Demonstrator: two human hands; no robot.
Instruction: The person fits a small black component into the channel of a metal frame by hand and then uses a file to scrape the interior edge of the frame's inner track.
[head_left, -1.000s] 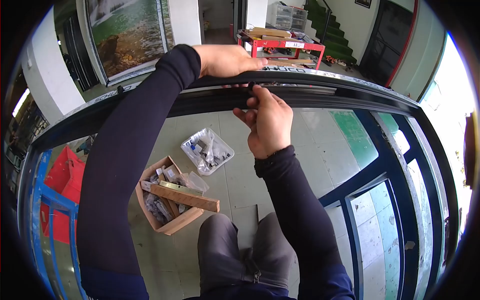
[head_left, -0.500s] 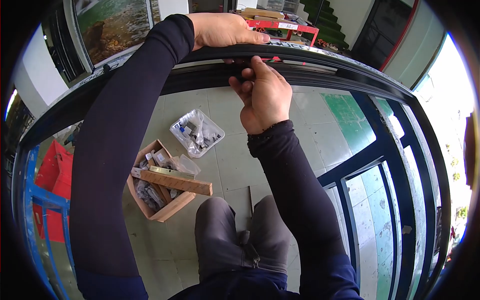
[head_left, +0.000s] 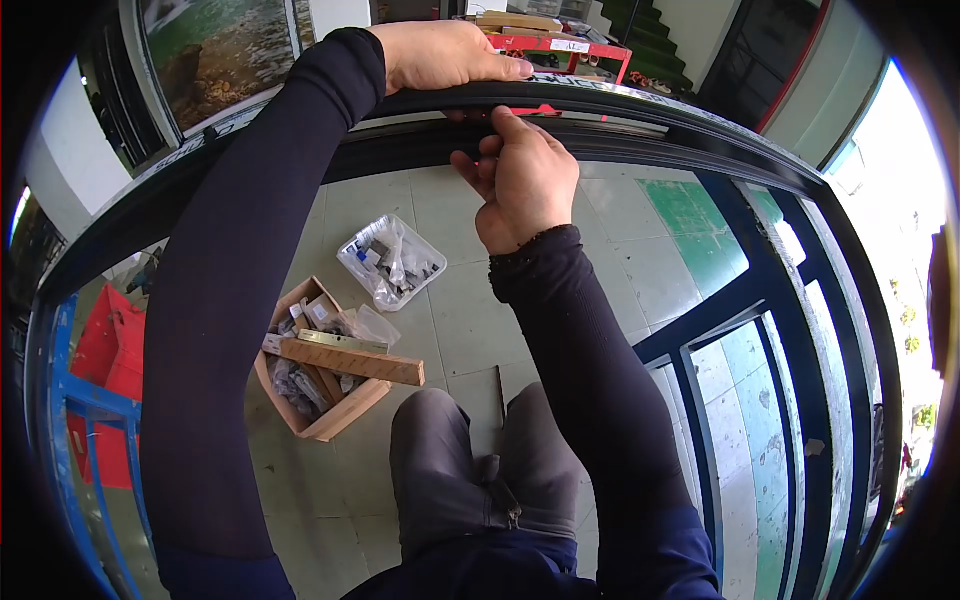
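Observation:
A long black metal profile frame (head_left: 410, 150) spans the view in front of me, with a lettered protective strip along its top. My left hand (head_left: 440, 55) is wrapped over the top bar from above, its thumb lying along the strip and its fingers going down behind. Just below and to the right, my right hand (head_left: 530, 185) is raised to the underside of the bar. Its thumb points up against the profile and its fingers are curled in. Whatever those fingers hold, if anything, is hidden.
On the tiled floor stand a white plastic tray (head_left: 428, 283) of bagged small parts and a cardboard box (head_left: 330, 425) of hardware. Blue metal frames (head_left: 735, 300) stand at the right. A red table (head_left: 600, 50) is behind the bar; a red container (head_left: 105, 350) is at left.
My right hand has shifted slightly up and left along the bar. My left hand keeps its hold on the frame. The view has tilted slightly.

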